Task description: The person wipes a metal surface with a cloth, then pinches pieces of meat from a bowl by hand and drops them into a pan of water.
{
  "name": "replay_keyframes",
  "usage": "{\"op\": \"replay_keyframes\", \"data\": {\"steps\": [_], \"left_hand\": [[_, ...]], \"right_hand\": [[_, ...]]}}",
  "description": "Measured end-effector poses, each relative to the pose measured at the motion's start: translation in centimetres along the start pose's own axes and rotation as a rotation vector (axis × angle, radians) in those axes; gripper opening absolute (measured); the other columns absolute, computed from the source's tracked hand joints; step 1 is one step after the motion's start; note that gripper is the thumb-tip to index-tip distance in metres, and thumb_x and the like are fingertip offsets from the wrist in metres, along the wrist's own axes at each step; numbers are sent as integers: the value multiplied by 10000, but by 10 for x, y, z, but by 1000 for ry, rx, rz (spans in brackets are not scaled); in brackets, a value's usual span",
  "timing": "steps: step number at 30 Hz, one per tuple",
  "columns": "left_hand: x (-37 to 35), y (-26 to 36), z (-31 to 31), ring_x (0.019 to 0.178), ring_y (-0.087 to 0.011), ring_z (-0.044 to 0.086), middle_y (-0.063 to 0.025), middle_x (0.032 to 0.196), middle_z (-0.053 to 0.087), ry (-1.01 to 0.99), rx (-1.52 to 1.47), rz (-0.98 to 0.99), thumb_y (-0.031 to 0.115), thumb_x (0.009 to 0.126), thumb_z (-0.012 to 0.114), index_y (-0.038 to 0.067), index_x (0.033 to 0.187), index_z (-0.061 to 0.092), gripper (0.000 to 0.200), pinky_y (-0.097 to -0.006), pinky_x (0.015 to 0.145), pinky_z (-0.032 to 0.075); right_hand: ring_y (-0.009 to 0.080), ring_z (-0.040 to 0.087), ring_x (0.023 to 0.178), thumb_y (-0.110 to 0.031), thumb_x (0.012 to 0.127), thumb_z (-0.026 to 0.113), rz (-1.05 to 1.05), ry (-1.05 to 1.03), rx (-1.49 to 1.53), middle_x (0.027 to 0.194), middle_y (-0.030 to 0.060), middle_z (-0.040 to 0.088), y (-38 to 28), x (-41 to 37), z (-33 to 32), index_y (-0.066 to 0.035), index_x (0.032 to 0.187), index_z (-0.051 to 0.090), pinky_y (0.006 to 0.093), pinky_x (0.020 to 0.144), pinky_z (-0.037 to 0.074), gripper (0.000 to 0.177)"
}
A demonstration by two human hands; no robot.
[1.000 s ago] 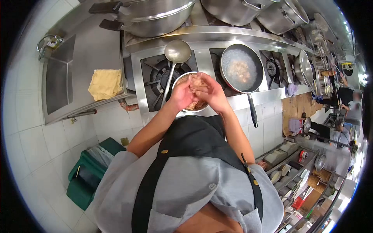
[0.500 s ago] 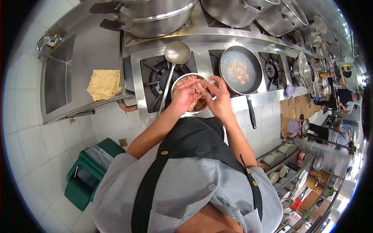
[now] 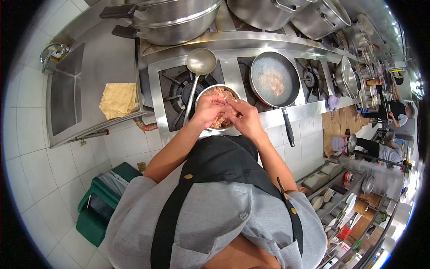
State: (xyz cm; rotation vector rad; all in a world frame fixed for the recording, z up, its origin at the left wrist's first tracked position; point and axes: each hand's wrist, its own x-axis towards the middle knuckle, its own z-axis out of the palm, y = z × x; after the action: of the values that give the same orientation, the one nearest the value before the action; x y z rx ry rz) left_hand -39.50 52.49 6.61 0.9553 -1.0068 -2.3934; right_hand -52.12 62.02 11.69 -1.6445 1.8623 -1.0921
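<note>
A round metal bowl point(image 3: 207, 89) of pinkish raw ground meat point(image 3: 222, 93) stands at the stove's front edge. Over it, my left hand point(image 3: 209, 111) and my right hand point(image 3: 244, 117) meet with curled fingers, pressing on a bit of meat between them. My fingers partly hide that bit. Just to the right sits a black frying pan point(image 3: 291, 87), its handle toward me, with pale liquid and a clump of meat point(image 3: 272, 83) in the middle. A long-handled ladle point(image 3: 201, 61) lies left of the bowl across a burner.
Large steel pots point(image 3: 177, 29) line the back shelf. On the left, a folded yellow cloth point(image 3: 119, 100) lies on the steel sink counter point(image 3: 101, 58). A green bin point(image 3: 96, 215) stands on the floor. Shelves of dishes point(image 3: 340, 210) and other people point(image 3: 398, 112) are at right.
My hands have come closer together over the bowl, the right fingers dropping from a raised, spread pose to close on the meat. The view has shifted slightly.
</note>
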Motion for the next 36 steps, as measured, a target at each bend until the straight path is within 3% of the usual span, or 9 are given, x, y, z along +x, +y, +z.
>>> {"op": "replay_keyframes", "data": {"steps": [6, 9, 12, 14, 19, 23, 27, 33, 36], "left_hand": [[-2, -1, 4, 709, -165, 632, -113, 840, 631, 56, -50, 44, -26, 816, 623, -44, 903, 597, 92, -261, 607, 538], [0, -1, 1, 835, -225, 634, -156, 941, 632, 216, 199, 208, -66, 777, 612, -62, 918, 614, 142, -325, 692, 541], [10, -18, -19, 1111, -304, 516, -185, 1164, 561, 112, 1552, 756, 12, 786, 565, -45, 966, 623, 197, -442, 916, 431], [18, -48, -28, 1249, -344, 367, -180, 1304, 460, 132, 1842, 686, 128, 813, 499, -12, 1033, 614, 285, -484, 1035, 266], [9, -29, -18, 1221, -343, 392, -176, 1287, 461, 97, 1827, 650, 149, 816, 519, 6, 1098, 588, 324, -455, 999, 308], [10, -30, -21, 1169, -338, 419, -175, 1190, 496, 81, 1743, 633, 104, 767, 571, 6, 1059, 612, 311, -442, 947, 348], [0, -19, -14, 1063, -360, 505, -198, 1100, 543, 128, 1408, 716, -17, 707, 590, -32, 983, 625, 279, -414, 924, 407], [-7, -30, -17, 1045, -357, 534, -189, 1063, 577, 215, 1100, 776, -22, 686, 623, -13, 943, 643, 258, -395, 904, 438], [-13, -38, -13, 1047, -371, 470, -187, 1050, 548, 263, 1465, 851, -2, 695, 571, -10, 916, 640, 232, -416, 925, 384]], "right_hand": [[172, 634, 752, -71, 755, 699, 181, 88, 229, 874, 119, 668, 14, -3, -4, 19, 976, 659, 275, 670, 498, 243], [173, 607, 693, -12, 794, 614, 481, 92, 945, 848, 118, 649, 22, -9, -14, 39, 951, 634, 259, 559, 459, 166], [161, 547, 654, -46, 836, 512, 563, 61, 1471, 861, 142, 593, 35, -11, -24, 13, 908, 551, 211, 499, 426, 101], [165, 540, 651, -61, 846, 500, 563, 43, 1700, 859, 142, 568, 20, -3, -25, 10, 878, 531, 200, 487, 420, 84], [109, 469, 605, 1, 867, 527, 372, 32, 1662, 766, 65, 490, -14, 5, -30, -49, 856, 506, 182, 427, 333, 56], [64, 467, 627, 7, 823, 604, 630, 50, 777, 815, -5, 510, 13, 15, -15, -44, 978, 523, 186, 502, 385, 182], [109, 593, 734, 124, 783, 527, 507, 98, 989, 965, 60, 597, 4, -7, -10, 10, 1244, 463, 243, 737, 490, 479], [150, 618, 844, 60, 796, 590, 445, -7, 1013, 1029, 99, 622, 10, -19, -14, 61, 1192, 488, 262, 703, 504, 409], [144, 615, 830, 28, 803, 621, 333, 53, 1009, 991, 87, 638, -6, -15, -36, 45, 1102, 562, 256, 686, 499, 305]]}}
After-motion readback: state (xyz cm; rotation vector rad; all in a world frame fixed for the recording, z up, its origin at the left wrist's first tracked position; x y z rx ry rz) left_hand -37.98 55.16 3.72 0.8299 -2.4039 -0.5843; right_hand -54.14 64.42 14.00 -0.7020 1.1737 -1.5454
